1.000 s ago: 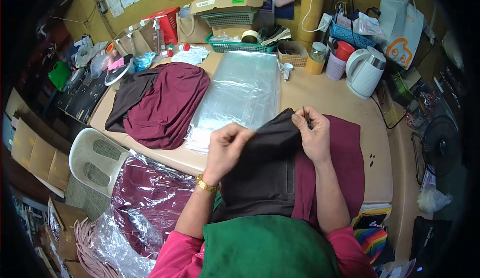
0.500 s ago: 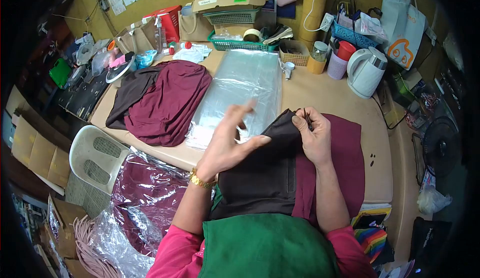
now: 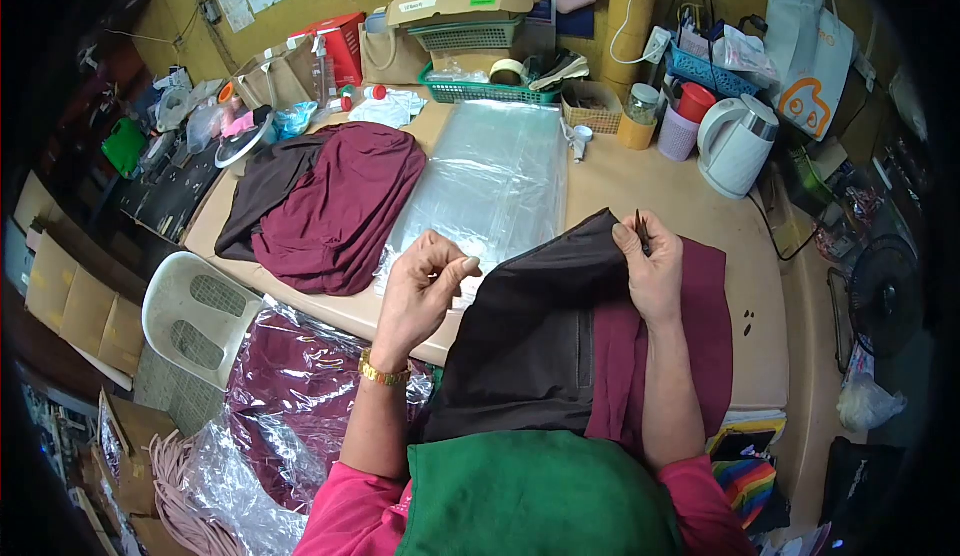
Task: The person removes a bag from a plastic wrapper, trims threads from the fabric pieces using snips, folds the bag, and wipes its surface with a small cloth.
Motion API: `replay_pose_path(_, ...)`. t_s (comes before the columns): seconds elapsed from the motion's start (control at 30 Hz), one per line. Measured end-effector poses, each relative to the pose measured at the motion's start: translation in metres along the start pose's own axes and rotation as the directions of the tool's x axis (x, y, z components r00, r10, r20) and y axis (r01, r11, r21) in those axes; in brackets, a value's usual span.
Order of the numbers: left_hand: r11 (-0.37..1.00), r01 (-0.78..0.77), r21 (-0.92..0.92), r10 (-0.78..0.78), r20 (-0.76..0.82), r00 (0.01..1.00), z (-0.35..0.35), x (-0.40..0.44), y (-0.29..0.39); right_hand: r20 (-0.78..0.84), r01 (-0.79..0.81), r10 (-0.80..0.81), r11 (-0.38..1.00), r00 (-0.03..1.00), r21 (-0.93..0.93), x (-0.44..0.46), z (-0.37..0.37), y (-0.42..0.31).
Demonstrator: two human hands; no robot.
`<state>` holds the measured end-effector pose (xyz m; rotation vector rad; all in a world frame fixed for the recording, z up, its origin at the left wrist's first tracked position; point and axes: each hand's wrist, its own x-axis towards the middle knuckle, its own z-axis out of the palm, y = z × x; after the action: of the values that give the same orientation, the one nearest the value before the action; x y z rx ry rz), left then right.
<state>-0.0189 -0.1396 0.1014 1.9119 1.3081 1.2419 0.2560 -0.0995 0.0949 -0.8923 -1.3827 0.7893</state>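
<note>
A black and maroon garment (image 3: 525, 341) lies over the table's front edge, its black part toward the left. The top corner of the black cloth is raised, pinched in my right hand (image 3: 654, 266), which also holds a small dark pointed tool (image 3: 641, 226). Left of the cloth, my left hand (image 3: 428, 286) hangs in the air with thumb and fingertips together; anything between them is too small to make out. A stack of clear plastic bags (image 3: 490, 171) lies beyond it.
A crumpled maroon and black garment (image 3: 340, 206) lies at the left of the table (image 3: 640, 181). A white kettle (image 3: 738, 146), cups and baskets line the back. A white chair (image 3: 200, 311) and a plastic-wrapped maroon bundle (image 3: 290, 386) are at the lower left.
My left hand moved away from the cloth, opened, then closed its fingertips farther left. My right hand shifted slightly right with the cloth corner, spreading the black part.
</note>
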Motion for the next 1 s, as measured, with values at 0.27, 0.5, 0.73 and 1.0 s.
replay_pose_path(0.27,0.149,0.413,-0.898,-0.086,0.404,0.911,0.024,-0.009,-0.013,-0.167,0.197,-0.377,0.754,0.911,-0.626,-0.003,0.025,-0.032)
replay_pose_path(0.5,0.126,0.363,-0.923,-0.160,0.342,0.926,0.029,-0.009,-0.004,0.290,0.572,-0.524,0.525,0.801,-0.630,-0.042,0.048,-0.071)
replay_pose_path(0.73,0.185,0.331,-0.925,-0.175,0.301,0.938,0.034,-0.015,-0.004,0.317,0.568,-0.485,0.561,0.815,-0.602,-0.036,0.062,-0.061)
replay_pose_path(1.0,0.282,0.297,-0.912,-0.160,0.261,0.952,0.036,-0.019,0.005,0.297,0.580,-0.525,0.533,0.798,-0.616,-0.032,0.063,-0.047)
